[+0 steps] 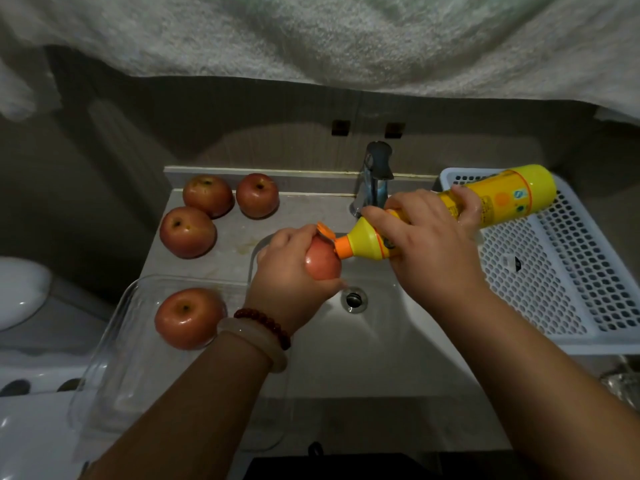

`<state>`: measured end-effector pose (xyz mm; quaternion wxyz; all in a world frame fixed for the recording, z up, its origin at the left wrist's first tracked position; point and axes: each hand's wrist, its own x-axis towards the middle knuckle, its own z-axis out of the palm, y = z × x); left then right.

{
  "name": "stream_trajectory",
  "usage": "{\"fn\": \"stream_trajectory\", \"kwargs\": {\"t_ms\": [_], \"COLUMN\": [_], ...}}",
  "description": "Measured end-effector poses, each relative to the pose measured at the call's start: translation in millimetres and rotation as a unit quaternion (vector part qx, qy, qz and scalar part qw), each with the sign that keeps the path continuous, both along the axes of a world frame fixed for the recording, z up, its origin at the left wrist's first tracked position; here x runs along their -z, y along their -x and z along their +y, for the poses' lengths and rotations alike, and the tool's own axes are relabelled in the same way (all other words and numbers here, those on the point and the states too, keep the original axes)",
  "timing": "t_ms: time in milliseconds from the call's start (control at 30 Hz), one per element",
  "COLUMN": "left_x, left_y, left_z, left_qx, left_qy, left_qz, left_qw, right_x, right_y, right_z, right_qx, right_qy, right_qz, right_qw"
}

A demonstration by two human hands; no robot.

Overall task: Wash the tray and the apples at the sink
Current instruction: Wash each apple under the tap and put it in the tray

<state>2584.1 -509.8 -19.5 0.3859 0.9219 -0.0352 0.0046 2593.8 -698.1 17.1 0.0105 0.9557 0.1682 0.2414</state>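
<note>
I am holding one apple in my left hand, fingers curled round it over the sink, while my right hand is gripping the yellow detergent bottle, tipped so its orange nozzle is touching the top of the fruit, its flip cap hanging open. Going from the left: three apples are sitting on the worktop behind the basin's left corner, and another apple is resting in the clear glass tray at the near left, just beside my left wrist. The tap is standing behind the bottle; whether water is running I cannot tell. A white perforated basket is lying to the right of the sink. To do this step well, I judge I should be squeezing gently, giving only a small drop, keeping the apple over the basin so drips fall in, and keeping a firm hold, since soap will likely be making the skin slippery.
</note>
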Motion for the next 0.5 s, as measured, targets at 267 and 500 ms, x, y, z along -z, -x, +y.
{"fn": "stream_trajectory", "kwargs": {"t_ms": [267,500], "left_x": [-2.1,0.3], "left_y": [-0.6,0.7], "left_z": [-3.4,-2.1], "left_qx": [-0.008,-0.023], "left_qy": [0.003,0.041], "left_qz": [0.002,-0.015], "left_qw": [1.0,0.999], "right_x": [-2.6,1.0], "right_y": [-2.3,1.5], "right_z": [-1.0,-2.2], "right_qx": [-0.007,0.018], "right_qy": [0.007,-0.014], "right_qz": [-0.008,0.005], "right_qw": [1.0,1.0]}}
